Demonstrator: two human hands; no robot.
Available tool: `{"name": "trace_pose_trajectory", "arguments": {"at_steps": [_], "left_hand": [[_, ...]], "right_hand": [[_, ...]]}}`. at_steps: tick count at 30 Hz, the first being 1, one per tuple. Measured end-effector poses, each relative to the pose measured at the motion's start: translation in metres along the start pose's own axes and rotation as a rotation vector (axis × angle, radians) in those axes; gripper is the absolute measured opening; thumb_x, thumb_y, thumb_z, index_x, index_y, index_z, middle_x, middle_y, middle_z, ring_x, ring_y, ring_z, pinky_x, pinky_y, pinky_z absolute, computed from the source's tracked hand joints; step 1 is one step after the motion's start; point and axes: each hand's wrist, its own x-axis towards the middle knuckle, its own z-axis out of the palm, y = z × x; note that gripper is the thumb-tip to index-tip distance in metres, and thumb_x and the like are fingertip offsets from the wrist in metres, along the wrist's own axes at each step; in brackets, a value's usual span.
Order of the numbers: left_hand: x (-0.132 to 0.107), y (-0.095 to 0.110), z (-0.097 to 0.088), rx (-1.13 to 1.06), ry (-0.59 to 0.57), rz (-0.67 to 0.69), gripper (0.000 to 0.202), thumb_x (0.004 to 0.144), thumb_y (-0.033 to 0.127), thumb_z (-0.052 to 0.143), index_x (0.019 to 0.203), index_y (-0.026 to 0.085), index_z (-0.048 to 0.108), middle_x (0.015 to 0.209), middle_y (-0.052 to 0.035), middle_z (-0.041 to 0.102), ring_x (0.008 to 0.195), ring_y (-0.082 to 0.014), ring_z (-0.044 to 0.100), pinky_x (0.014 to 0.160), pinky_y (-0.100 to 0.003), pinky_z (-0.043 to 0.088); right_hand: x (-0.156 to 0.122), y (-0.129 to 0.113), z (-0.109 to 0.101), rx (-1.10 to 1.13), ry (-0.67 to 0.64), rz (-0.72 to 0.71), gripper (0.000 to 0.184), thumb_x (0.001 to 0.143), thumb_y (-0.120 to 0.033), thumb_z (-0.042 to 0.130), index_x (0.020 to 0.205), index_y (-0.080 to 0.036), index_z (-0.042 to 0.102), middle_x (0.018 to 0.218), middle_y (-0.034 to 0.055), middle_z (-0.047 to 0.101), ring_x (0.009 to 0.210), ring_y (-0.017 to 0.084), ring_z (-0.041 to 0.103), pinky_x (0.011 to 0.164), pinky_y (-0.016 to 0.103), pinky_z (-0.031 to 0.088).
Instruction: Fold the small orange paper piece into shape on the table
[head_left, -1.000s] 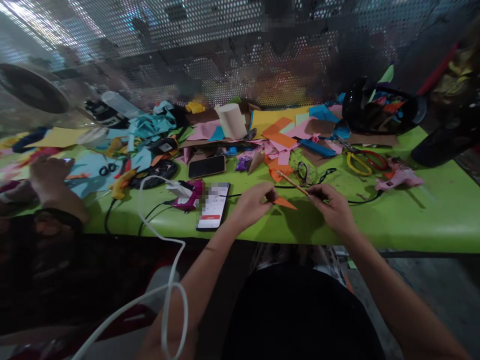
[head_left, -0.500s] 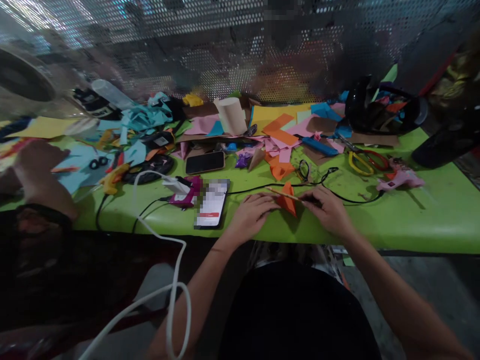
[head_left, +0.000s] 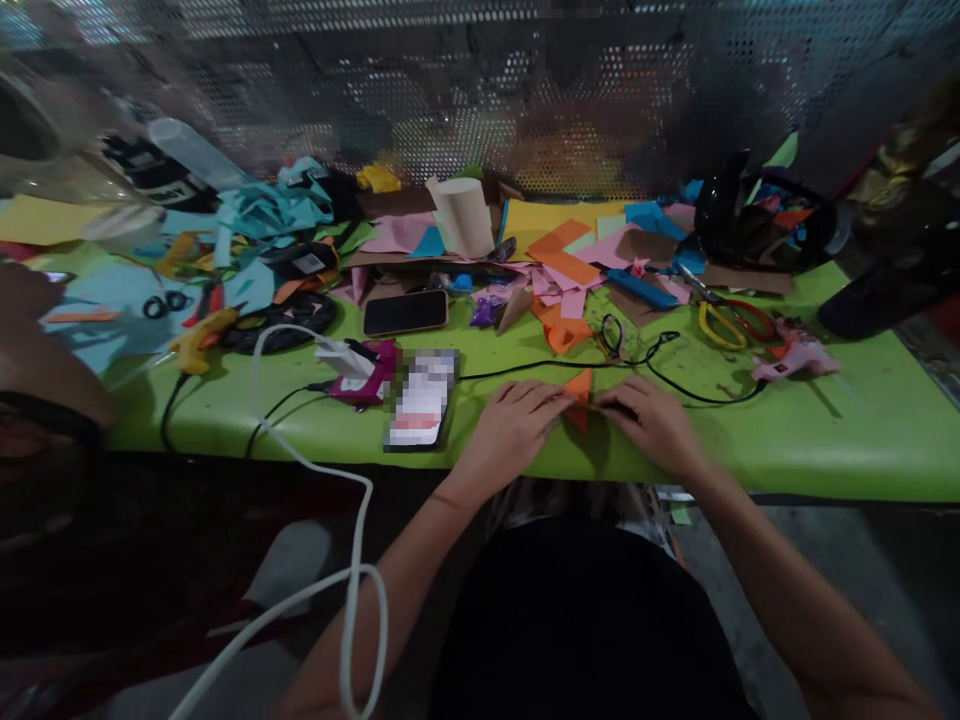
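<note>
Between my hands, above the green table (head_left: 750, 445), is a folded piece of orange paper (head_left: 580, 390) with pointed ends at top and bottom. My left hand (head_left: 517, 420) has its fingers closed on the paper's left side. From the right, my right hand (head_left: 649, 420) pinches a thin stick (head_left: 596, 406) that meets the paper; most of the stick is hidden by my fingers and the paper. Just behind lie a crumpled orange paper piece (head_left: 566, 335) and a black cable (head_left: 517, 373).
A lit phone (head_left: 421, 400) and a magenta power adapter (head_left: 364, 375) lie left. Scissors (head_left: 724, 322) and a pink glue gun (head_left: 795, 362) lie right. Behind are paper scraps, a dark phone (head_left: 405, 313) and a white roll (head_left: 465, 215). Another person's arm (head_left: 52, 350) rests at far left.
My left hand has moved right, closer to my right hand, and now covers more of the stick. The orange paper shows narrower. The other person's arm has shifted left in view.
</note>
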Motion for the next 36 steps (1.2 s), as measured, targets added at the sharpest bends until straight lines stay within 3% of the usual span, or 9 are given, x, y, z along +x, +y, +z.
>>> {"name": "trace_pose_trajectory", "arguments": {"at_steps": [7, 13, 18, 21, 24, 29, 36], "left_hand": [[0.005, -0.002, 0.008, 0.003, -0.007, 0.016, 0.032, 0.092, 0.012, 0.051, 0.120, 0.021, 0.062, 0.120, -0.0057, 0.069, 0.106, -0.0213, 0.061, 0.094, -0.039, 0.042], [0.014, -0.004, 0.007, -0.012, -0.044, 0.026, 0.026, 0.094, 0.014, 0.049, 0.114, 0.021, 0.063, 0.112, -0.0042, 0.069, 0.099, -0.0208, 0.059, 0.090, -0.037, 0.042], [0.015, -0.003, 0.007, -0.014, -0.079, 0.013, 0.025, 0.094, 0.014, 0.049, 0.114, 0.022, 0.063, 0.112, -0.0039, 0.067, 0.099, -0.0203, 0.057, 0.090, -0.036, 0.042], [0.014, -0.002, 0.007, -0.013, -0.083, 0.011, 0.031, 0.094, 0.012, 0.049, 0.120, 0.024, 0.061, 0.113, -0.0029, 0.067, 0.101, -0.0205, 0.057, 0.090, -0.036, 0.042], [0.012, -0.001, 0.008, 0.013, -0.086, 0.017, 0.038, 0.093, 0.011, 0.049, 0.126, 0.027, 0.059, 0.114, -0.0033, 0.066, 0.101, -0.0207, 0.056, 0.089, -0.037, 0.042], [0.008, 0.004, 0.005, 0.016, -0.094, -0.014, 0.032, 0.093, 0.012, 0.049, 0.120, 0.024, 0.062, 0.113, -0.0041, 0.066, 0.102, -0.0210, 0.056, 0.090, -0.038, 0.042], [0.010, 0.017, 0.013, -0.138, -0.019, -0.259, 0.015, 0.091, 0.025, 0.061, 0.104, 0.026, 0.069, 0.112, -0.0011, 0.068, 0.104, -0.0218, 0.057, 0.088, -0.039, 0.040]], "right_hand": [[-0.007, -0.011, -0.003, -0.181, 0.021, -0.053, 0.019, 0.091, -0.025, 0.060, 0.109, -0.023, 0.066, 0.101, 0.0086, 0.068, 0.095, 0.027, 0.060, 0.082, 0.042, 0.047], [-0.009, -0.034, -0.009, -0.366, -0.096, -0.194, 0.018, 0.087, -0.021, 0.066, 0.105, -0.020, 0.064, 0.101, 0.0077, 0.069, 0.090, 0.026, 0.058, 0.079, 0.040, 0.042], [-0.007, -0.034, -0.003, -0.488, -0.017, -0.294, 0.007, 0.089, -0.017, 0.063, 0.095, -0.016, 0.067, 0.083, 0.0049, 0.070, 0.075, 0.021, 0.057, 0.073, 0.036, 0.038], [-0.007, -0.032, 0.000, -0.496, 0.036, -0.327, 0.011, 0.094, -0.016, 0.056, 0.095, -0.017, 0.067, 0.080, 0.0044, 0.070, 0.073, 0.020, 0.056, 0.072, 0.035, 0.037], [-0.007, -0.029, 0.003, -0.466, 0.061, -0.273, 0.013, 0.096, -0.018, 0.053, 0.093, -0.017, 0.066, 0.081, 0.0047, 0.070, 0.074, 0.020, 0.057, 0.073, 0.035, 0.037], [-0.003, -0.028, 0.007, -0.374, 0.093, -0.121, 0.016, 0.097, -0.022, 0.051, 0.088, -0.018, 0.063, 0.079, 0.0055, 0.066, 0.077, 0.021, 0.056, 0.072, 0.034, 0.038], [0.001, -0.026, 0.016, -0.249, 0.147, 0.000, 0.013, 0.094, -0.020, 0.053, 0.085, -0.020, 0.062, 0.081, 0.0054, 0.066, 0.078, 0.023, 0.058, 0.072, 0.035, 0.042]]}}
